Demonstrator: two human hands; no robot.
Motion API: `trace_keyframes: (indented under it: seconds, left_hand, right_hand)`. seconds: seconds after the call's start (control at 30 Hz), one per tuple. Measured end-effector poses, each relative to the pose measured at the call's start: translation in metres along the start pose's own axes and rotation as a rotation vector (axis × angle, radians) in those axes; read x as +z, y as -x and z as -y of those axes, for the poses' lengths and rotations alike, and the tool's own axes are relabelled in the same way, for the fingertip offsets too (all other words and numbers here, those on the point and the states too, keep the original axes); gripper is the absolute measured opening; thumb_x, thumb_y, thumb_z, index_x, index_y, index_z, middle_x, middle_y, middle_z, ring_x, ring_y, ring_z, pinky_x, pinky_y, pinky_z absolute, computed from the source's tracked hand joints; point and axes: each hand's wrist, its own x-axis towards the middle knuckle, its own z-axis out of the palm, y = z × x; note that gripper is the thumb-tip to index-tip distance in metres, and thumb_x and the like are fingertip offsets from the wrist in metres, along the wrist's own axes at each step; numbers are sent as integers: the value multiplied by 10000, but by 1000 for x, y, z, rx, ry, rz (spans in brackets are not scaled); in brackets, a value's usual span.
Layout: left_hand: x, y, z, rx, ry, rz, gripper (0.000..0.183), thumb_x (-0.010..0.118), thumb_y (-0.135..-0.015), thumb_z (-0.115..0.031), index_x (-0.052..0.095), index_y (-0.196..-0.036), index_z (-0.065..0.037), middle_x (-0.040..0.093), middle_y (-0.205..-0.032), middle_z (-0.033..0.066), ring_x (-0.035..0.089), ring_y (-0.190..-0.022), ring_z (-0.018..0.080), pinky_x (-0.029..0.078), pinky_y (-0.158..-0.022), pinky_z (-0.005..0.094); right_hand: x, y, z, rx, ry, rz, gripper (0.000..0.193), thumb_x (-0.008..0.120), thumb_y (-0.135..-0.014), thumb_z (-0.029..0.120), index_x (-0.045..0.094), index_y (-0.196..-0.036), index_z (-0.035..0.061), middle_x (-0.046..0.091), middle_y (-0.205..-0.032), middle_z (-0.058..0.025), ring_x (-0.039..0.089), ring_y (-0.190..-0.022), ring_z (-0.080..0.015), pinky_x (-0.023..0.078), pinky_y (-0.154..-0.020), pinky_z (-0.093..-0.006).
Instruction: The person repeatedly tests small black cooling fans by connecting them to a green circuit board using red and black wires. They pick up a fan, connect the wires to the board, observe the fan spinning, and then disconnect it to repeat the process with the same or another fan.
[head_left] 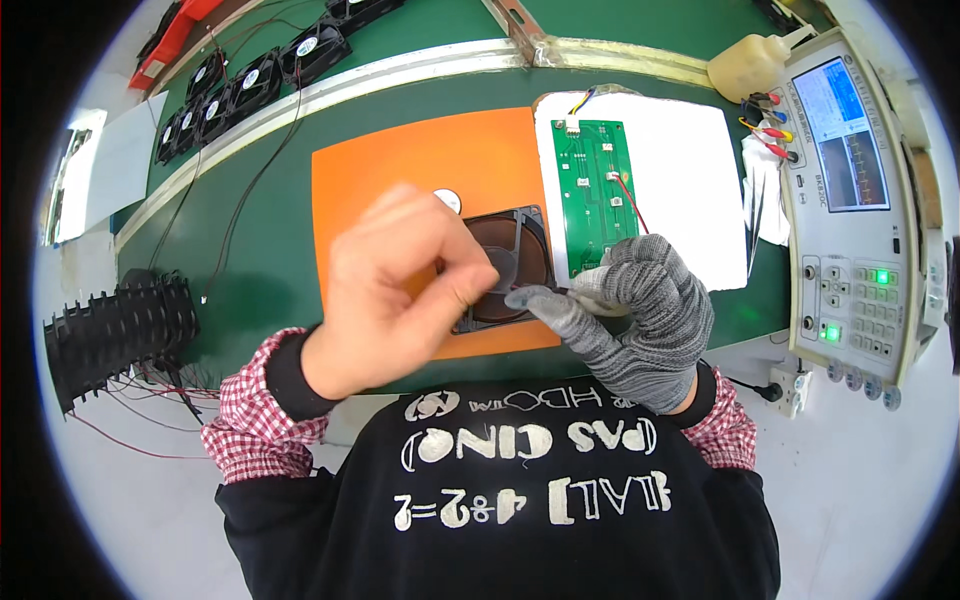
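My left hand (400, 275), bare and slightly blurred, is raised over the left side of a square black cooling fan (517, 235), with thumb and fingers pinched together. Whatever those fingertips may hold is hidden. On the other side, my right hand (645, 320) wears a grey knitted glove. Its thumb and fingers close together at the fan's lower right edge, and a small dark bit shows there that I cannot make out. The fan lies on an orange mat (400, 148), its blades a brown blur. A green circuit board (590, 215) with a red wire lies just beyond the gloved hand.
Under the board is a white pad (690, 160). A test instrument (845, 200) with a lit screen stands at right, beside a yellowish bottle (748, 68). More black fans (255, 85) line the far left; others stand stacked (125, 320) at near left, wires trailing.
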Motion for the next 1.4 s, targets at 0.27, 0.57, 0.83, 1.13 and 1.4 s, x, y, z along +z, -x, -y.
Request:
trace_keyframes:
  seconds: [0.27, 0.57, 0.83, 1.13, 1.4]
  left_hand:
    - [-1, -30, 17, -110, -157, 179, 263, 799, -628, -15, 563, -734, -63, 511, -916, 55, 496, -897, 222, 410, -831, 329]
    - [-6, -45, 23, -264, -121, 325, 325, 804, -659, -4, 502, -762, -67, 459, -856, 11, 467, -774, 131, 397, -697, 267]
    - [1, -38, 30, -177, 46, 272, 307, 771, -690, 15, 514, -838, -63, 458, -900, 18, 471, -791, 132, 402, -735, 260]
    - [-1, 13, 37, 97, -133, 51, 990, 879, -572, -517, 490, -1345, -34, 524, -1238, 125, 488, -1140, 282, 364, -1009, 393]
    - [3, 14, 40, 82, -203, 70, 886, 872, -615, -456, 513, -1308, -35, 539, -1211, 132, 473, -1140, 317, 361, -990, 411]
  right_hand:
    - [14, 8, -1, -55, -221, 181, 326, 841, -694, 358, 644, -794, 118, 577, -766, -48, 609, -592, -221, 467, -488, -344]
    - [14, 6, -1, -28, -222, 244, 318, 825, -710, 353, 648, -778, 98, 585, -771, -57, 613, -601, -228, 472, -502, -351]
    - [11, 4, 2, -1, -177, 342, 262, 812, -742, 300, 667, -832, 101, 594, -821, -73, 635, -673, -244, 502, -567, -361]
    - [-5, -14, -9, 119, -165, 357, 285, 789, -774, 175, 709, -1028, 76, 591, -899, -74, 645, -768, -247, 532, -655, -355]
    - [7, -15, -12, 54, -67, 313, 222, 775, -785, 165, 712, -974, 66, 569, -861, -78, 629, -723, -243, 522, -630, -359]
